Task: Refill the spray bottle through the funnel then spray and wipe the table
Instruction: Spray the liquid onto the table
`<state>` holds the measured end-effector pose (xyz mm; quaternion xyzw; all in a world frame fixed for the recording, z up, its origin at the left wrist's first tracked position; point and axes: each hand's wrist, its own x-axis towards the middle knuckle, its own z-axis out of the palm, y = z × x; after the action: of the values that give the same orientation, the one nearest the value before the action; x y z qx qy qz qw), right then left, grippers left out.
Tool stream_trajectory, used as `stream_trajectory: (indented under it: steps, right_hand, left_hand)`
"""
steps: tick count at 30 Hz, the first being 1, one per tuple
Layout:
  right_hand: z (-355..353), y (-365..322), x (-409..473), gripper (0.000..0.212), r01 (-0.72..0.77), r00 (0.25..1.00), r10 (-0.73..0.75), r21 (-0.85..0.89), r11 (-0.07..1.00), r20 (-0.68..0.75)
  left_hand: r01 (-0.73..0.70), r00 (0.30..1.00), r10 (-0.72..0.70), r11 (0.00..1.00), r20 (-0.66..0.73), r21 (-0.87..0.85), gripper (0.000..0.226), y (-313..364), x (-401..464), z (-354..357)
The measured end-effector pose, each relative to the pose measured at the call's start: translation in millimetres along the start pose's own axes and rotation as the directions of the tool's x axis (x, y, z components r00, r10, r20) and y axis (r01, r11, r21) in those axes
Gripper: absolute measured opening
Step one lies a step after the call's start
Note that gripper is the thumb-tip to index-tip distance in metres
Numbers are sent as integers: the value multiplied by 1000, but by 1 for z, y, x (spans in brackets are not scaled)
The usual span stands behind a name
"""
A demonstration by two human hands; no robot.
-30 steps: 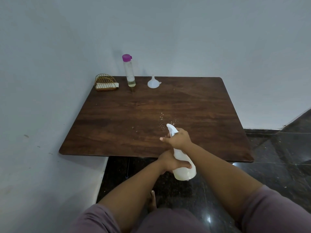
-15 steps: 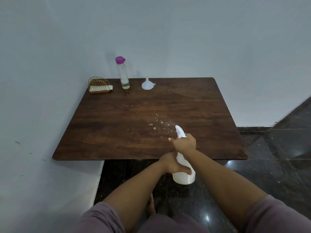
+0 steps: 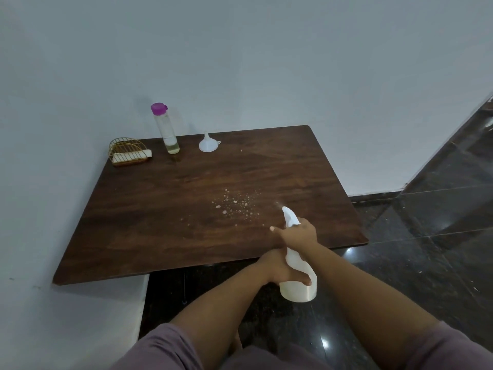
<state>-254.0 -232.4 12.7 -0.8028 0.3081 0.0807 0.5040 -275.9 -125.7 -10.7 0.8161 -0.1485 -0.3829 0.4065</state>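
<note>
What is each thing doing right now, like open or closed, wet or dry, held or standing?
Spray bottle: held tilted, nozzle aimed over the table.
Right hand: grips the sprayer head.
Left hand: holds the bottle's body.
Table: wet with droplets in the middle.
Tall bottle: upright, purple cap on, nearly empty.
Funnel: wide end down, spout up.
Wire rack: holds something pale.

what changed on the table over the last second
More droplets now speckle the table, spreading rightward as the spray bottle shifted right. Same grip throughout: right hand at the trigger, left hand on the body. Funnel, clear bottle and wire rack stayed put.
</note>
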Motion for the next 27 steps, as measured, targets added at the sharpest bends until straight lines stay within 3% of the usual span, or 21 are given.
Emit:
stream_trajectory:
  steps: [4,9,12,16,18,20,22,27]
  right_hand:
    - [1,16,-3,40,-5,1000,5,0,1000,16]
    - [2,16,0,48,-77,997,77,32,997,2]
    - [2,5,7,53,-43,990,38,29,999,138]
    - [4,-34,21,106,-1,965,-5,21,1000,264]
    - [4,-56,35,112,-1,948,-30,97,995,318]
    - [3,-77,49,107,-9,916,-57,164,986,397]
    - [2,-97,64,96,0,888,-65,141,990,455]
    - [15,-143,113,79,-32,849,-64,171,985,525]
  left_hand:
    - [1,999,-1,1000,51,4,80,-6,2,12]
    - [-12,1000,12,1000,29,-3,81,-6,3,15]
    - [-9,1000,9,1000,4,10,74,-4,3,1]
    - [-38,997,48,986,-61,160,80,2,11,-44]
    - [-7,991,40,970,-128,244,95,5,20,-72]
    - [49,978,14,952,-206,301,105,8,31,-102]
    - [66,964,26,941,-266,331,99,10,44,-131]
    - [38,891,70,973,-448,227,90,22,85,-205]
